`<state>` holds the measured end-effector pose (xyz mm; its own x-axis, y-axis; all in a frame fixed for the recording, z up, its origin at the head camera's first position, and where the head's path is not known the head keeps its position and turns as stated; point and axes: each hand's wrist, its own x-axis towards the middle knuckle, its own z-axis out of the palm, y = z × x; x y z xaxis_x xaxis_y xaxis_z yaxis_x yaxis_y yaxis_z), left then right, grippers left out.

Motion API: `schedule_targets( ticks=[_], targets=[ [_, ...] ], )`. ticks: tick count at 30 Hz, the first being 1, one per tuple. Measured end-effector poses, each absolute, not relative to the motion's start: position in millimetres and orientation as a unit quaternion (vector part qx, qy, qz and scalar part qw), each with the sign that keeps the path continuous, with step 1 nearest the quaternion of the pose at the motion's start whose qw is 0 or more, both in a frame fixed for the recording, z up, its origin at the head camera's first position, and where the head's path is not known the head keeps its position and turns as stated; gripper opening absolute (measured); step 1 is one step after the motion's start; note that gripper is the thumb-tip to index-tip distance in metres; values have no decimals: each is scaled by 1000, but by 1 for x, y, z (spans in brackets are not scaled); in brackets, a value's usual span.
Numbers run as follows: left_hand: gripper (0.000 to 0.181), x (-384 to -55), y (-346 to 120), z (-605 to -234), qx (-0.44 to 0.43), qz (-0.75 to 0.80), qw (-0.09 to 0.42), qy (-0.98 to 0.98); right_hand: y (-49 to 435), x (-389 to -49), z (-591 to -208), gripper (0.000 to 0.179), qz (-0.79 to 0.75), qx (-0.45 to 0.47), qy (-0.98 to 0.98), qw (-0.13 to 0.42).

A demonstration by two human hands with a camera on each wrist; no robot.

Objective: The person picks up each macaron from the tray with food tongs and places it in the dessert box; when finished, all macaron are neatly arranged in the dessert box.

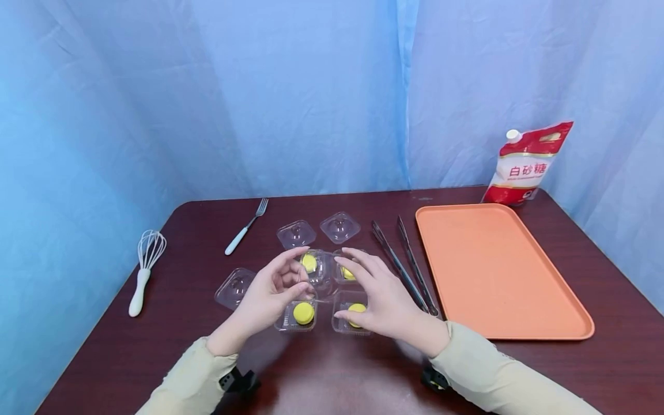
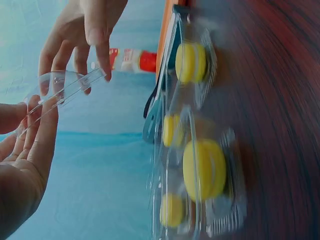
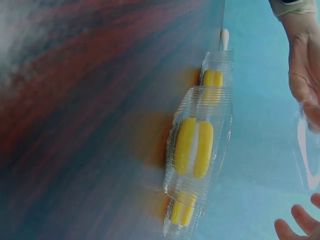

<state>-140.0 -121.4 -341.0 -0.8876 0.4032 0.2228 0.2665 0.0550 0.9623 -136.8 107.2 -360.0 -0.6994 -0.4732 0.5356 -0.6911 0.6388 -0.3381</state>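
My left hand (image 1: 275,288) pinches a clear plastic lid (image 2: 70,90) between thumb and fingers, above several small clear boxes. Across from it, my right hand (image 1: 384,294) has its fingers spread at the lid's other side; whether they touch it I cannot tell. Below the hands, a yellow macaron (image 1: 303,313) sits in the near-left box (image 1: 283,324). Another macaron (image 3: 194,147) lies in the near-right box (image 3: 200,100), partly behind my right hand in the head view. Two farther boxes also hold yellow macarons, and the raised lid partly covers them.
Loose clear lids lie behind the boxes (image 1: 297,233) and to the left. Black tongs (image 1: 402,268) lie between the boxes and an orange tray (image 1: 508,271). A sugar pouch (image 1: 526,167) stands behind the tray. A fork (image 1: 244,230) and a whisk (image 1: 142,276) are at left.
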Motion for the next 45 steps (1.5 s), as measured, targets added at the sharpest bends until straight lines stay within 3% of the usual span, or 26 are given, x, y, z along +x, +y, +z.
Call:
schedule_targets(
  ticks=[8,14,23,36,45],
  targets=[
    [59,-145,-102,-342,229,717,78,654,112,-143,-363,89,253,345,-860,278],
    [60,-146,-94,-345,214,737,92,634,117,-145,-364,88,259,341,-854,296],
    [58,-147,-93,-345,205,655,78,723,124,-146,-365,86,252,350,-858,280],
    [73,-147,-99,-356,358,342,-65,866,134,-142,-363,81,226,368,-878,203],
    [70,-149,-99,-358,376,253,-45,890,137,-141,-368,75,211,373,-887,174]
  ],
)
